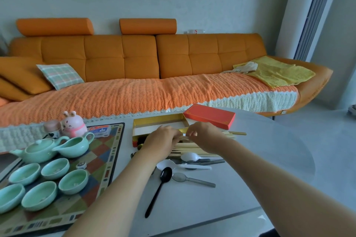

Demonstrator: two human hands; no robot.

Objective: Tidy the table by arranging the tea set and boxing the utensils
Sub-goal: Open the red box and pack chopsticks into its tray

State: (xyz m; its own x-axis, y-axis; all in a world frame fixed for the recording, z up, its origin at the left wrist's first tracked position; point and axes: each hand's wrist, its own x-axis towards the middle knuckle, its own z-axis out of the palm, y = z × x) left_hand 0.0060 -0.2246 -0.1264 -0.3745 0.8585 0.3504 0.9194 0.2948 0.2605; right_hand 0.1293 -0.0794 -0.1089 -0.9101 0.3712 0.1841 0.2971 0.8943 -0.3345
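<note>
Nearest, well in front of the box [154, 122], a black spoon [160, 184] lies on the white table [260, 169] with its bowl toward the box. A grey spoon [189, 178] lies just to its right. Left of the box and equally near, five green cups [73, 181] sit in two rows on a chequered mat [103, 169]. A step closer to the box lie two white spoons [189, 157], handles pointing right. Just in front of the box is a pile of chopsticks [192, 149], with both hands on it. The left hand [161, 140] lies over the pile with its fingers curled round several sticks. The right hand [204, 134] pinches stick ends between thumb and fingertips, close to the box's front rim. More sticks poke out to the right past that wrist. The box is open, gold-rimmed and white inside. Its red lid [210, 116] rests at the box's far right corner, touching it. Left of the box, on the mat beyond the cups, a green teapot [36, 150] and a green pitcher [75, 144] stand touching. Farther back on that side are a pink rabbit [73, 124] and a small card pack [100, 130]. Beyond the box runs an orange sofa [134, 59], with a checked pillow [59, 75] toward its left end and a yellow cloth [277, 71] toward its right.
</note>
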